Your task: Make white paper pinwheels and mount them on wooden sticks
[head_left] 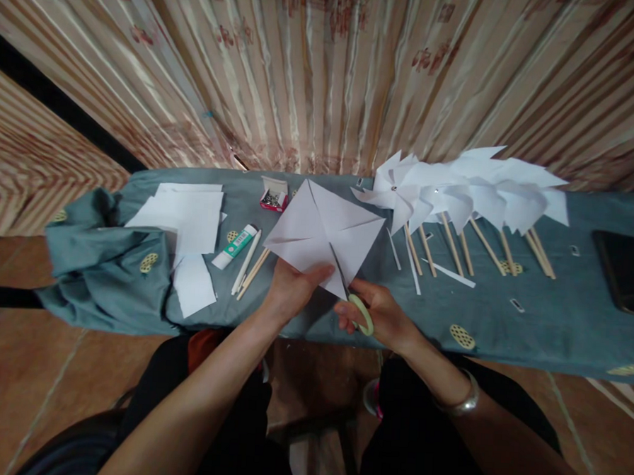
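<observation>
A square white sheet of paper (323, 223) with slits running in from its corners is held up over the cloth-covered table. My left hand (296, 287) grips its lower left edge, thumb on top. In my right hand (377, 313) is a pair of scissors (363, 315) with pale green handles, my fingers through the loops. The blades lie along the sheet's lower corner, pointing toward its middle. Right of the sheet, several white paper pinwheels (436, 193) on wooden sticks (452, 246) lie overlapping in a row.
Left of the sheet lie a glue stick box (234, 246), a white pen-like stick (246, 262), wooden sticks (253, 273) and a small red box of metal pins (274, 195). White paper (193, 220) is stacked farther left. Paper strips (450, 273) and a dark phone (624, 271) are rightward.
</observation>
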`<state>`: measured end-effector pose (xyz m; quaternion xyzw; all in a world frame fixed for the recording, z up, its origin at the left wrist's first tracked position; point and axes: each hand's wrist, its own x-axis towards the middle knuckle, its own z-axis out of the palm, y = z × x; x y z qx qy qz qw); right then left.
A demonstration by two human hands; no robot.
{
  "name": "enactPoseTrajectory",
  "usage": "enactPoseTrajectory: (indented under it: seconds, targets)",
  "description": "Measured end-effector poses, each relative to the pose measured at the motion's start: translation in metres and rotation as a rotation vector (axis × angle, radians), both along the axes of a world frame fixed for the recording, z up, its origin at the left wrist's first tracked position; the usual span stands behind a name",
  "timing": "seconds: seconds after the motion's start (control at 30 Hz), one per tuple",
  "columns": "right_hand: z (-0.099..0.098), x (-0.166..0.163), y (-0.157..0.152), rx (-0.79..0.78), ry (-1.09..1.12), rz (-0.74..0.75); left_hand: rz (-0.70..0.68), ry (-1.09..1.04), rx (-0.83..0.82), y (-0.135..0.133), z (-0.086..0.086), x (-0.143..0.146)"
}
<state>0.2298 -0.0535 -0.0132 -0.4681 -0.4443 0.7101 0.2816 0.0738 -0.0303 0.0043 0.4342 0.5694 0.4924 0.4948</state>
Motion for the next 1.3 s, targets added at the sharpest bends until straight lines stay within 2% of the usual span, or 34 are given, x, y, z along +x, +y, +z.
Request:
enactPoseTrajectory:
  seconds: [0.4, 0.63, 0.73, 0.87, 1.03, 1.17, 1.3]
  targets:
    - [0.001, -0.002, 0.001, -0.027, -0.003, -0.011, 0.013, -0.049, 0.026, 0.003, -0.002, 0.0]
    - [-0.001, 0.007, -0.012, -0.023, -0.093, 0.081, 0.034, -0.128, 0.021, 0.004, 0.002, -0.001]
    - [0.005, 0.022, -0.021, 0.156, -0.351, 0.167, 0.071, -0.126, 0.066, 0.007, 0.004, -0.009]
    - [0.022, 0.054, -0.03, 0.459, -0.942, 0.223, 0.084, -0.118, 0.114, 0.008, -0.002, -0.018]
    - [0.032, 0.095, -0.036, 0.564, -1.553, 0.249, 0.018, -0.247, 0.056, -0.004, -0.026, -0.007]
    - [0.024, 0.115, -0.04, 0.63, -1.774, 0.271, -0.051, -0.311, -0.011, -0.014, -0.037, 0.005]
    - [0.015, 0.129, -0.038, 0.759, -1.804, 0.276, -0.144, -0.408, -0.07, -0.02, -0.033, 0.006]
